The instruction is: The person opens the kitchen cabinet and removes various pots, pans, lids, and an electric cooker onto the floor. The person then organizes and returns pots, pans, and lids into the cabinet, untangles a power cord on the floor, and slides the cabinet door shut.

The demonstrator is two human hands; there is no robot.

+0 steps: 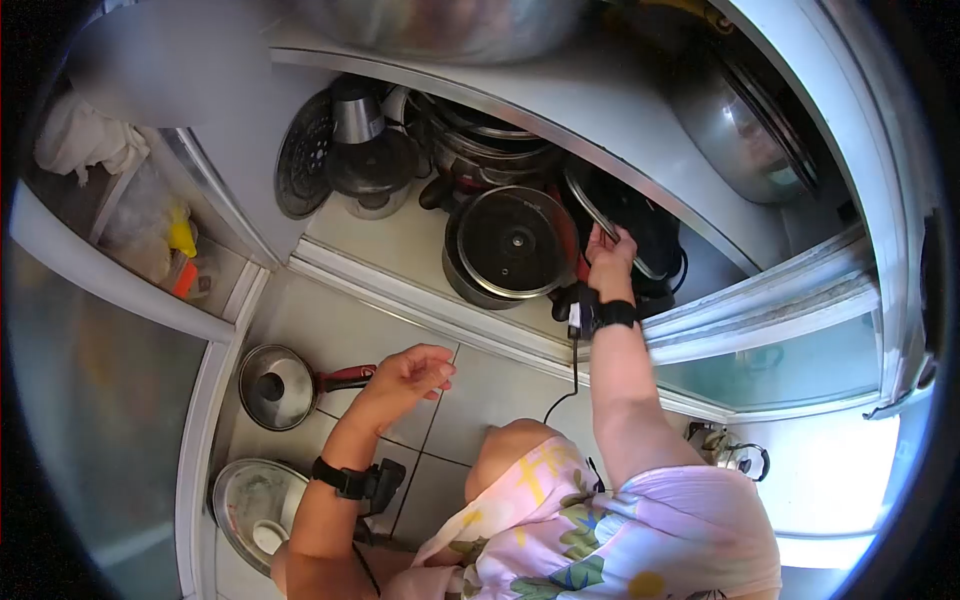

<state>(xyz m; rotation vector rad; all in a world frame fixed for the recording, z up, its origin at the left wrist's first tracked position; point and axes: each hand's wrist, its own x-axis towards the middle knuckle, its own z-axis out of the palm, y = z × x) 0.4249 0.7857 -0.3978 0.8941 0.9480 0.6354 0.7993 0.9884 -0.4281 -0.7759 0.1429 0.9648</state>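
Observation:
My right hand (611, 262) reaches into the low cabinet, its fingers closed on the metal rim of a pot lid (592, 205) that stands tilted on edge. Left of it is a dark pot with a glass lid (517, 243) lying on top. My left hand (405, 380) hovers over the tiled floor with loosely bent fingers and nothing in it. Below and to its left, a small pan with a red-and-black handle (268, 386) sits on the floor under a glass lid.
A blender-like appliance (368, 150), a perforated black disc (305, 155) and stacked pots (485, 150) fill the cabinet's left. A steel bowl (745, 130) rests on the upper shelf. A large glass lid (240, 505) and a kettle (738, 457) are on the floor.

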